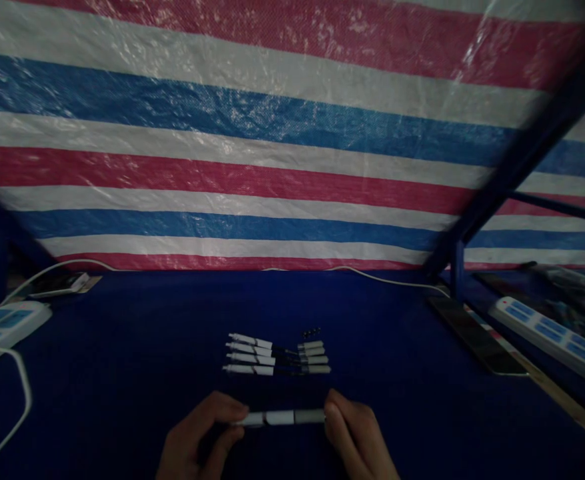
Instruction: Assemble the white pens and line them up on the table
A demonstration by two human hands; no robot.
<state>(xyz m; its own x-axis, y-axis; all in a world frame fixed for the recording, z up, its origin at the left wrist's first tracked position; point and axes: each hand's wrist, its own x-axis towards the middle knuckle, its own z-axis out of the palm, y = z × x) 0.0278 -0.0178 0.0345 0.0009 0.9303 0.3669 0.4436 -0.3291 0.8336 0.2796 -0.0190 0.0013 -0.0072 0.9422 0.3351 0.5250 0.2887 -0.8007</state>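
A white pen with a greyish grip section (278,418) lies level between my two hands, near the front of the blue table. At its left end, the thumb and forefinger of my left hand (205,433) pinch it. My right hand (352,433) has its fingers closed on the grey end. Just beyond are several white pen barrels (249,369) in a stacked row, pointing sideways. Dark refills (285,351) extend from them toward several grey grip pieces (315,369). Above those sits a small group of tiny dark parts (311,332).
White power strips stand at the left (10,323) and right (557,333). A dark flat phone-like slab (477,337) lies at the right. White cables (22,380) run along the left and back. Blue frame posts (457,260) rise before a striped sheet (252,167).
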